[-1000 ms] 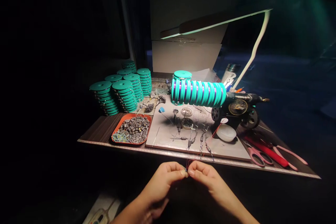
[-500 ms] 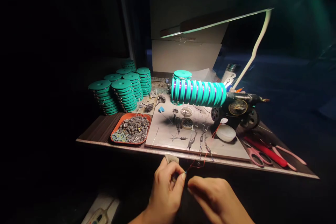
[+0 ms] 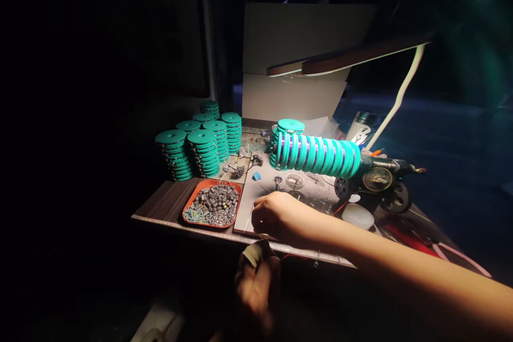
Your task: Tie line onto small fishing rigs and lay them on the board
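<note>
My right hand (image 3: 274,216) reaches across to the left over the grey work mat (image 3: 262,192), its fingers curled down near the mat's front left corner, beside the orange tray (image 3: 188,212) of small dark parts. What its fingers hold, if anything, is hidden. My left hand (image 3: 256,286) stays low in the dark below the table edge, fingers closed round a small pale piece (image 3: 256,250). A thin red wire (image 3: 286,257) runs from beside it towards the table edge.
Stacks of teal spools (image 3: 196,147) stand at the back left. A row of teal spools (image 3: 316,155) sits on a winding machine (image 3: 377,181). A desk lamp (image 3: 344,56) hangs over the table. Pink-handled scissors (image 3: 460,259) lie at the right.
My right hand left the wire in front of me and stretched up and left onto the mat. My left hand sank lower. The view shifted a little.
</note>
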### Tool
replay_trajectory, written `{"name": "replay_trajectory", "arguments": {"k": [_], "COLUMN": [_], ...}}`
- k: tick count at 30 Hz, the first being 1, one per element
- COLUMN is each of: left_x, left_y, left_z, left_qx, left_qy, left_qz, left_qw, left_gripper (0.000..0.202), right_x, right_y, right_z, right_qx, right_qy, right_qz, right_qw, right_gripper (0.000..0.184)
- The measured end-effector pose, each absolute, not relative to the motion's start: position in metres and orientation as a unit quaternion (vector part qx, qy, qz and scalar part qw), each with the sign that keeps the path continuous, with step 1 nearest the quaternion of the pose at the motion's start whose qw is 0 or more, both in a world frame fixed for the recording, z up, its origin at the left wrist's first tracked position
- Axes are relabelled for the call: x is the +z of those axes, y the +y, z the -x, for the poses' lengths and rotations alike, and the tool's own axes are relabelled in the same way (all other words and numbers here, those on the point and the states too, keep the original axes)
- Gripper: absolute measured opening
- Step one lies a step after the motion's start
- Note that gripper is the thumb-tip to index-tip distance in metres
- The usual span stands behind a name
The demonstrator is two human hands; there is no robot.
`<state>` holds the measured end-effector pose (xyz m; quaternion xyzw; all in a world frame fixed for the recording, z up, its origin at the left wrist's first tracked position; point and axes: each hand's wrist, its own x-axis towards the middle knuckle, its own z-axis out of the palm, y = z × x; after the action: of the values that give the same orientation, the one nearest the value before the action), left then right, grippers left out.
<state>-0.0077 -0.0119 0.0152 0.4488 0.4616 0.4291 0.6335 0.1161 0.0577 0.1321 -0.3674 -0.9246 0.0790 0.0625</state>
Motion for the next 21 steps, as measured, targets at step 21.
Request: {"name": "replay_trajectory", "arguments": {"k": [21], "left_x": [0.037], "left_y": [-0.002], "left_z": [-0.006], "left_qx": [0.256], "left_qy": [0.323], "left_qz": [-0.291], "left_qw": [0.863], "left_gripper": [0.022], "right_x": [0.025], "right_y": [-0.027], "right_z": [-0.163], "right_qx": [-0.181], "right_qy": [-0.884], "right_qz": [0.215], "right_qw": [0.373], "right_gripper": [0.017]}}
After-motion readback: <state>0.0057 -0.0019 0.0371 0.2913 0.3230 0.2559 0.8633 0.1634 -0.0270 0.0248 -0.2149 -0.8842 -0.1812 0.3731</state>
